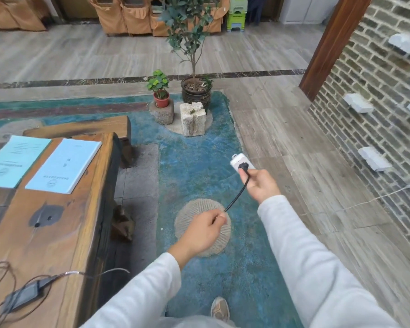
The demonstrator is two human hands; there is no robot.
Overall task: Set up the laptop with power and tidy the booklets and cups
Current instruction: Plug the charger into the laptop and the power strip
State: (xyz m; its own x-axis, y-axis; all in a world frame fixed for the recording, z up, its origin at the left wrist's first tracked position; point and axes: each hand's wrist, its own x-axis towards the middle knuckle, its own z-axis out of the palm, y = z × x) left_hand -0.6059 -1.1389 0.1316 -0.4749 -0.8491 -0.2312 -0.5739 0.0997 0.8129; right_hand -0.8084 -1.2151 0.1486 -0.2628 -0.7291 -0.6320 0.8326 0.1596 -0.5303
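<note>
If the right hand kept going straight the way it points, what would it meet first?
The right hand, holding the power strip, would probably meet the pale stone block first, though depth is unclear.

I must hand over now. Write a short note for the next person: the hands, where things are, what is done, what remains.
Left hand pinches the black cable. Right hand grips the white socket block, black plug at its face; fully seated or not, unclear.
Power adapter lies on the wooden table, near end. A blue booklet and a second booklet lie side by side at the far end.
Done: plug is at the socket. Left: confirm plug, connect laptop, tidy booklets and cups; laptop and cups not in view.
</note>
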